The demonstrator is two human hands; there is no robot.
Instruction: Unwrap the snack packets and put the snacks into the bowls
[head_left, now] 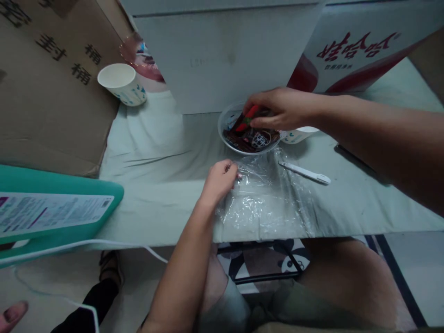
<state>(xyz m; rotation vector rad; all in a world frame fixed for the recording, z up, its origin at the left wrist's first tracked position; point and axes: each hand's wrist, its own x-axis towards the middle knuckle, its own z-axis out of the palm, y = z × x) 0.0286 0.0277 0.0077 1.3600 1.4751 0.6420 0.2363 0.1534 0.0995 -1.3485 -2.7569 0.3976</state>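
A clear plastic bowl (222, 132) holds several dark brown snack packets (255, 140). My right hand (277, 107) reaches over it from the right, its fingers closed on a red and dark packet (247, 119) at the top of the pile. In front of the bowl, my left hand (220, 178) rests on the cloth with its fingers curled on the edge of a crumpled clear plastic film (258, 203). A slim white utility knife (307, 173) lies to the right of the film.
A paper cup (120, 83) stands at the back left; another paper cup (297, 135) is partly behind my right arm. White boxes (229, 60) and a cardboard box (52, 92) border the table. A green container (58, 203) stands left. Another person's foot (111, 268) shows below.
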